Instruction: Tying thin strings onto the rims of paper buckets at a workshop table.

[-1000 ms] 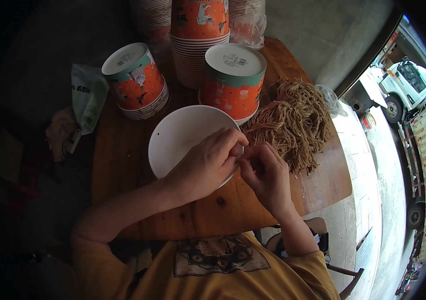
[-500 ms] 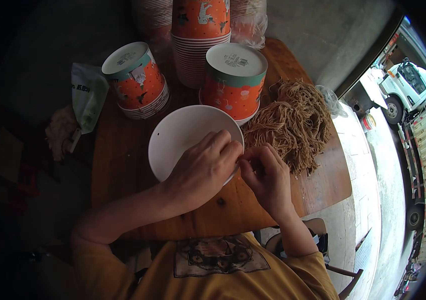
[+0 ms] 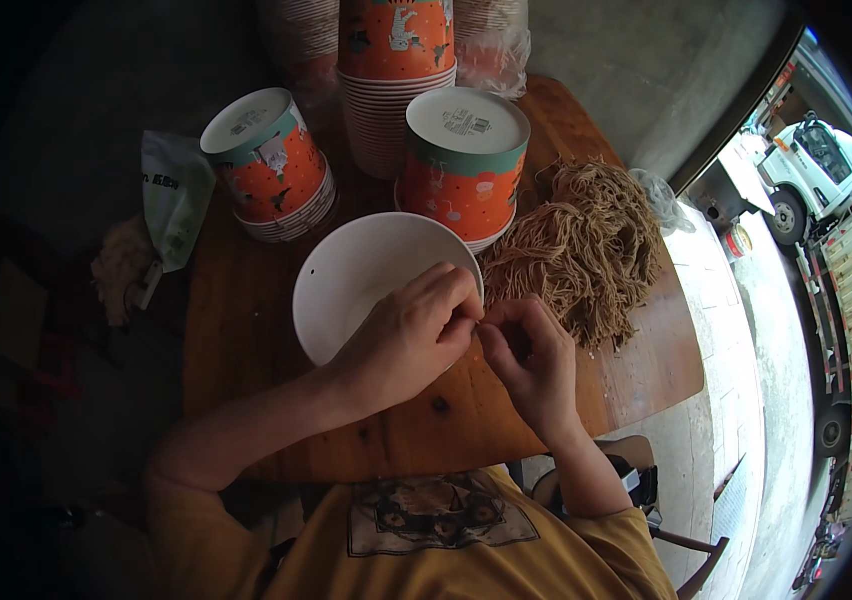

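A round paper bucket [image 3: 356, 265], white inside, sits mouth up on the table in front of me, with a small hole high in its left wall. My left hand [image 3: 408, 328] reaches across its mouth, thumb and fingers pinched at the right rim. Just outside that rim, my right hand [image 3: 533, 352] is closed in a pinch too, fingertips meeting those of the left. Whatever lies between the fingertips is too small and too covered to make out. Beyond my right hand lies a heap of tan twisted cords [image 3: 596, 250].
Behind the bucket stand upside-down orange printed buckets, a stack at right [image 3: 466, 170] and one at left [image 3: 271, 165]. A taller stack [image 3: 396, 60] rises at the back beside plastic-wrapped stacks [image 3: 494, 50]. A pale green bag [image 3: 176, 190] hangs over the wooden table's [image 3: 246, 400] left edge.
Both hands stay at the rim. The left wrist has turned slightly and its fingers have curled tighter; the right fingertips have shifted a little left.
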`<state>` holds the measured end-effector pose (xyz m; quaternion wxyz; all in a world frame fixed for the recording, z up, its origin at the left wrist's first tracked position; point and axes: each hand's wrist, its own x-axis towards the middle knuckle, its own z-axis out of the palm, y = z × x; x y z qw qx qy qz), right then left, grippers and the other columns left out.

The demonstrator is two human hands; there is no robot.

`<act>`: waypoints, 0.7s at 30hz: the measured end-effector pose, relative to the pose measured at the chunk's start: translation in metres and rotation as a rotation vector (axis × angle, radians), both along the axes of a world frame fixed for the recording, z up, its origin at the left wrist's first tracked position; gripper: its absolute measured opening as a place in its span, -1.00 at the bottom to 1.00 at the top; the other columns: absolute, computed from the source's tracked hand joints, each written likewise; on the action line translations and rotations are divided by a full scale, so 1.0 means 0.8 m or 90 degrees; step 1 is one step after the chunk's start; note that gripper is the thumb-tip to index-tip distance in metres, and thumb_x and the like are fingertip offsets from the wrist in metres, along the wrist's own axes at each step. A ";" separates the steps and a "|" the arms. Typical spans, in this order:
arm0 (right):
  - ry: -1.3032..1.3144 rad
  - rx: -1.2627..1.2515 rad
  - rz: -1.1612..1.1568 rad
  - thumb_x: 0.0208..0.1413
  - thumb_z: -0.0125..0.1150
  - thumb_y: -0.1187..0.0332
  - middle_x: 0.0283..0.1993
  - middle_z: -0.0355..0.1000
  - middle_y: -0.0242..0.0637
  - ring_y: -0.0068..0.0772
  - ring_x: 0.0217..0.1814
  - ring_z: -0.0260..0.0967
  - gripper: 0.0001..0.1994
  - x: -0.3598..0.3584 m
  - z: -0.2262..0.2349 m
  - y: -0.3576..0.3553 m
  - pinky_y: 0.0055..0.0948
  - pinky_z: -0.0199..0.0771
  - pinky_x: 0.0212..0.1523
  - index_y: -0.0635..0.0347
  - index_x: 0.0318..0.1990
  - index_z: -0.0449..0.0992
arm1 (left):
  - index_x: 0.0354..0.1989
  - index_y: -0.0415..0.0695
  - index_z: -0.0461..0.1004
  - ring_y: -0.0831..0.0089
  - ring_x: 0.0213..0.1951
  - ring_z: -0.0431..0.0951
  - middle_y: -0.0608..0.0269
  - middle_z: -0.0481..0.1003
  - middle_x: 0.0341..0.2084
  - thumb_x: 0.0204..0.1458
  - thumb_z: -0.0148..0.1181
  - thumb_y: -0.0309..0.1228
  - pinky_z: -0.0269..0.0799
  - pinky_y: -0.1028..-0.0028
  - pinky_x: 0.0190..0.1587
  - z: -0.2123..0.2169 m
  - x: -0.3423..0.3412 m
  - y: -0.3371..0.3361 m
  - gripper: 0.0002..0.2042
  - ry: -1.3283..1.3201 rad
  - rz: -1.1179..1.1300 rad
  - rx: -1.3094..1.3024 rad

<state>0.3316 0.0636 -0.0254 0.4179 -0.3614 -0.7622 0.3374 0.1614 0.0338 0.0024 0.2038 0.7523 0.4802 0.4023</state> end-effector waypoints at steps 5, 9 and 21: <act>0.054 -0.070 0.008 0.05 0.20 0.48 -0.40 0.37 -0.35 -0.61 -0.50 0.33 -0.91 0.002 -0.010 0.004 -0.63 0.34 -0.45 0.26 -0.31 0.43 | -0.31 -0.17 0.27 0.66 -0.36 0.41 0.38 0.35 -0.43 0.00 0.05 -0.65 0.39 0.57 -0.27 0.000 0.000 0.007 -0.86 -0.151 -0.032 -0.166; 0.144 -0.179 0.028 0.09 0.18 0.47 -0.39 0.37 -0.39 -0.69 -0.47 0.27 -0.91 0.000 -0.021 0.009 -0.65 0.31 -0.41 0.28 -0.30 0.42 | -0.28 -0.15 0.26 0.68 -0.31 0.39 0.40 0.33 -0.38 0.00 0.04 -0.65 0.36 0.60 -0.20 -0.006 -0.005 0.015 -0.84 -0.204 -0.074 -0.213; 0.121 -0.204 -0.008 0.12 0.15 0.46 -0.38 0.36 -0.34 -0.56 -0.41 0.28 -0.91 0.000 -0.028 0.004 -0.60 0.32 -0.32 0.26 -0.26 0.40 | -0.17 -0.15 0.27 0.66 -0.27 0.38 0.39 0.33 -0.36 0.01 0.06 -0.64 0.38 0.55 -0.11 -0.004 -0.006 0.018 -0.78 -0.376 -0.119 -0.312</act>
